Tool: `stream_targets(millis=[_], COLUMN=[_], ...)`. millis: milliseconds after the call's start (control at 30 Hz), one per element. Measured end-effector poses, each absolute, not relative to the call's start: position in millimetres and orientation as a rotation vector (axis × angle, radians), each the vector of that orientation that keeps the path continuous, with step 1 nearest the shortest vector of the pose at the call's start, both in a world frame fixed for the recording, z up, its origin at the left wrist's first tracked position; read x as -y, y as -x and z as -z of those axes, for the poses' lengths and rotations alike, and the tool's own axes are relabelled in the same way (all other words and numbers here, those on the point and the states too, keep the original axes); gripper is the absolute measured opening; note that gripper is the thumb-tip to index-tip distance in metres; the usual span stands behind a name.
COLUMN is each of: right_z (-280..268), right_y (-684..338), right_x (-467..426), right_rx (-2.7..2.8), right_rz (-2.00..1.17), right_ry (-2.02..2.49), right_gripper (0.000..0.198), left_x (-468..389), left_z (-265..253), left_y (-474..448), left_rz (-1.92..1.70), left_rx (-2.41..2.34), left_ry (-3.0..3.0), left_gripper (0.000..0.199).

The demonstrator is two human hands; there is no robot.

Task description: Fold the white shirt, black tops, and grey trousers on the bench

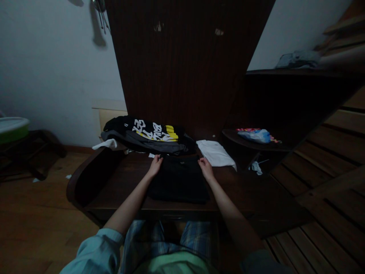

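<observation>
A black garment [179,180], folded into a flat rectangle with a small pale mark near its far edge, lies on the dark wooden desk top in front of me. My left hand [156,165] pinches its far left corner, fingers closed on the cloth. At the far right corner, my right hand [205,167] grips the cloth in the same way. Just beyond my right hand lies a folded white garment [216,153]. Behind my left hand is a heap of dark clothes [142,133], the top one black with white lettering and a yellow patch.
A dark upright panel [182,76] rises behind the desk [119,190]. On a low corner shelf at right sits a plastic bag [255,136]. Slatted wood [322,171] stands along the right side. A green and white basin [14,129] rests on a stand at left.
</observation>
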State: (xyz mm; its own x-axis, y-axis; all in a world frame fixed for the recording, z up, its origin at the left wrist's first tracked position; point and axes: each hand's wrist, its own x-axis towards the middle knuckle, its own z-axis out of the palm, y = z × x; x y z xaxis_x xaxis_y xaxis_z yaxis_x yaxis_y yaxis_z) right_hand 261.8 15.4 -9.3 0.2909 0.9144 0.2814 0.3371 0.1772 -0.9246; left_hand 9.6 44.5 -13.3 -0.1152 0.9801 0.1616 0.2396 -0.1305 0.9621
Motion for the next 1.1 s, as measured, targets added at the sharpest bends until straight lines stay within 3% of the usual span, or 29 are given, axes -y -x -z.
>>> stream_targets(millis=[300,600,867,1100], right_z=[14.9,21.6,15.5,14.5], right_y=[-262.4,-262.9,-268.9,-270.4], right_x=[-22.0,-28.4,-26.9,-26.0], right_rx=[1.132,1.128,1.108,1.094], right_rz=[-1.035,-0.784,-0.967,-0.941], right_ry=[1.25,1.341,1.23,1.193], right_gripper=[0.048,0.043,0.043,0.043], left_x=[-50.4,-51.0,-45.9,-51.9], left_z=[15.9,10.5,3.6,10.6], left_y=[-8.7,-10.9,-5.1,-1.3], left_rz=[-1.34,-1.368,-1.45,-1.438], left_rx=[-1.444,-1.533,-1.563,-1.549], left_ry=[-1.413,-1.448,-1.482,-1.414], left_gripper=[0.007,0.006,0.007,0.013])
